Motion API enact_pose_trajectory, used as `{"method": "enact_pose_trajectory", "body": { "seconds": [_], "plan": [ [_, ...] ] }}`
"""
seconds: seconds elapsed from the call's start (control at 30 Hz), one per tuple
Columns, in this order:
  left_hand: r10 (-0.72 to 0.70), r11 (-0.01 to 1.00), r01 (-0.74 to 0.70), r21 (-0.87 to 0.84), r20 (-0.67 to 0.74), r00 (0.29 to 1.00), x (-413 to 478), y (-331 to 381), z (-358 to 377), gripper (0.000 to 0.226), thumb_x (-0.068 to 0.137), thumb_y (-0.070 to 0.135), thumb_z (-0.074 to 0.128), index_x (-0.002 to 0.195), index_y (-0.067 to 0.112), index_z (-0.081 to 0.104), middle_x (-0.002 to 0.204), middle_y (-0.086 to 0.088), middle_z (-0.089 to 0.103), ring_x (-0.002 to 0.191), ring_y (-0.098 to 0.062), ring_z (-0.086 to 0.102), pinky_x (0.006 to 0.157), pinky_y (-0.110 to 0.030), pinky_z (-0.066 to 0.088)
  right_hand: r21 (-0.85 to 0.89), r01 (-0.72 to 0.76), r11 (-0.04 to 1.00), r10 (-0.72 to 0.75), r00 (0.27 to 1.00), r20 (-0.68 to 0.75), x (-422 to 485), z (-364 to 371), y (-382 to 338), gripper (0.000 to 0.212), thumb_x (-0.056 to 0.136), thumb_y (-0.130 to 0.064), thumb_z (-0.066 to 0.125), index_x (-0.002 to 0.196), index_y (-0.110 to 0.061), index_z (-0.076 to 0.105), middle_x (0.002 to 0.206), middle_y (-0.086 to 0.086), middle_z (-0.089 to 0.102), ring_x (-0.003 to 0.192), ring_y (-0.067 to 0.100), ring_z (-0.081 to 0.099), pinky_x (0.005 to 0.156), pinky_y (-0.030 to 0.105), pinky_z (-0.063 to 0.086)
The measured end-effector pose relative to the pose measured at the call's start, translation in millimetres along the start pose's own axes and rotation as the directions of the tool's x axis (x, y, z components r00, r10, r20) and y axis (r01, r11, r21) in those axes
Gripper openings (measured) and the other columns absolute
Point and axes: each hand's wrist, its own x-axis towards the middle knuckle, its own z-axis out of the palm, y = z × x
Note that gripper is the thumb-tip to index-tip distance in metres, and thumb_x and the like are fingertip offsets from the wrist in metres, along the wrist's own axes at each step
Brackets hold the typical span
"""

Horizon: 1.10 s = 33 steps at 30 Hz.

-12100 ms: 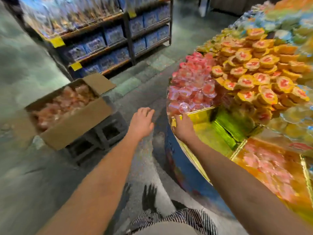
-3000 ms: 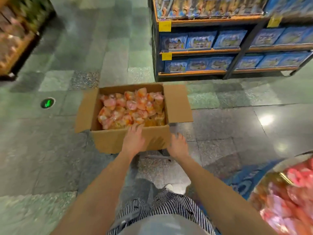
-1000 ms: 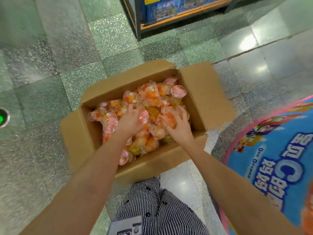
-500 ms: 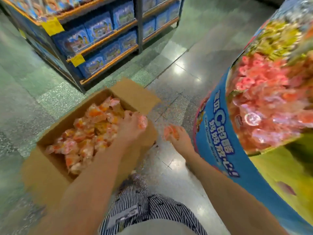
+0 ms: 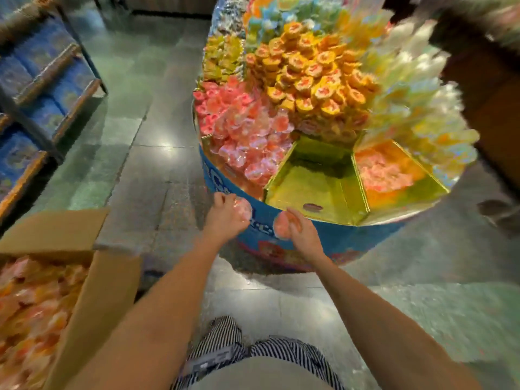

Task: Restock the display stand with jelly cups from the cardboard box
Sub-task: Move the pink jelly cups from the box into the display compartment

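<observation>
Fingers (image 5: 216, 199) of both hands now off box, jelly cups (image 5: 281, 227) at stand (image 5: 332, 237)

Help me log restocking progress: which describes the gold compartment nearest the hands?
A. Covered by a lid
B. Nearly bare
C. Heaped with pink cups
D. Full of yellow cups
B: the gold compartment shows its bare shiny floor, with only one small item lying near the front edge.

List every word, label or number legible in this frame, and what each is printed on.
Nothing reads cleanly.
Blue band of the display stand: white lettering, mostly hidden behind the left hand and right hand, blurred.
Tag at the person's waist: print too small.
Blue boxes on the shelf: blurred.
</observation>
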Motion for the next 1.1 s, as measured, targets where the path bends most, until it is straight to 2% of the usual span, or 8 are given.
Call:
{"method": "enact_pose_trajectory", "body": {
  "seconds": [0.13, 0.27, 0.37, 0.53, 0.83, 0.97, 1.03, 1.1],
  "plan": [
    [0.199, 0.980, -0.199, -0.010, 0.099, 0.975, 29, 64, 36, 0.068, 0.078, 0.034, 0.072, 0.132, 0.009, 0.041, 0.128, -0.012, 0.030, 0.100, -0.038, 0.055, 0.085, -0.042, 0.048, 0.065, -0.125, 0.990, 0.133, 0.981, -0.138, -8, -59, 41, 0.036, 0.102, -0.023, 0.040, 0.135, -0.028, 0.053, 0.135, 0.008, 0.056, 0.122, 0.027, 0.053, 0.098, 0.033, 0.042],
    [0.312, 0.948, -0.318, 0.007, 0.162, 0.936, 56, 126, 75, 0.077, 0.080, 0.036, 0.072, 0.140, 0.003, 0.037, 0.129, -0.014, 0.031, 0.107, -0.036, 0.052, 0.086, -0.039, 0.046, 0.160, -0.219, 0.962, 0.253, 0.938, -0.236, -4, -111, 77, 0.035, 0.103, -0.019, 0.037, 0.133, -0.023, 0.053, 0.126, 0.008, 0.058, 0.113, 0.025, 0.054, 0.087, 0.026, 0.042],
    [0.389, 0.919, -0.394, -0.011, 0.192, 0.901, 82, 169, 106, 0.074, 0.079, 0.037, 0.073, 0.137, 0.006, 0.039, 0.129, -0.013, 0.031, 0.104, -0.036, 0.054, 0.085, -0.041, 0.049, 0.182, -0.231, 0.956, 0.277, 0.913, -0.300, 11, -147, 105, 0.034, 0.102, -0.013, 0.039, 0.131, -0.015, 0.056, 0.121, 0.013, 0.054, 0.107, 0.023, 0.053, 0.085, 0.025, 0.042],
    [0.466, 0.880, -0.473, -0.029, 0.240, 0.852, 131, 241, 159, 0.072, 0.076, 0.038, 0.074, 0.133, 0.005, 0.044, 0.124, -0.013, 0.036, 0.104, -0.035, 0.055, 0.087, -0.042, 0.049, 0.180, -0.270, 0.946, 0.317, 0.891, -0.326, 59, -210, 154, 0.037, 0.102, -0.016, 0.038, 0.134, -0.021, 0.057, 0.121, 0.019, 0.056, 0.110, 0.030, 0.056, 0.086, 0.026, 0.042],
    [0.489, 0.869, -0.486, -0.097, 0.324, 0.810, 214, 336, 232, 0.079, 0.078, 0.039, 0.074, 0.142, 0.010, 0.036, 0.136, -0.010, 0.029, 0.109, -0.031, 0.053, 0.088, -0.033, 0.046, 0.275, -0.324, 0.905, 0.409, 0.840, -0.357, 137, -304, 204, 0.035, 0.101, -0.017, 0.043, 0.131, -0.026, 0.058, 0.127, 0.011, 0.059, 0.116, 0.024, 0.056, 0.094, 0.034, 0.046],
    [0.488, 0.867, -0.488, -0.099, 0.367, 0.792, 235, 360, 255, 0.079, 0.079, 0.037, 0.073, 0.142, 0.008, 0.037, 0.128, -0.008, 0.031, 0.107, -0.029, 0.053, 0.083, -0.030, 0.044, 0.292, -0.351, 0.890, 0.443, 0.817, -0.369, 164, -328, 215, 0.040, 0.093, -0.044, 0.061, 0.129, -0.027, 0.058, 0.123, 0.009, 0.058, 0.108, 0.018, 0.057, 0.081, 0.024, 0.044],
    [0.461, 0.883, -0.457, -0.109, 0.387, 0.798, 248, 370, 267, 0.080, 0.079, 0.036, 0.074, 0.144, 0.009, 0.035, 0.128, -0.007, 0.031, 0.110, -0.027, 0.051, 0.082, -0.027, 0.041, 0.284, -0.340, 0.897, 0.427, 0.832, -0.354, 180, -340, 222, 0.044, 0.092, -0.045, 0.062, 0.131, -0.025, 0.057, 0.125, 0.005, 0.055, 0.106, 0.011, 0.052, 0.078, 0.017, 0.040],
    [0.424, 0.902, -0.419, -0.108, 0.411, 0.807, 258, 378, 280, 0.082, 0.078, 0.037, 0.073, 0.145, 0.010, 0.033, 0.128, -0.006, 0.029, 0.112, -0.027, 0.050, 0.084, -0.028, 0.043, 0.259, -0.343, 0.903, 0.415, 0.851, -0.322, 195, -352, 230, 0.045, 0.094, -0.043, 0.061, 0.135, -0.025, 0.055, 0.129, 0.004, 0.052, 0.107, 0.009, 0.048, 0.084, 0.021, 0.039]
  ]
}}
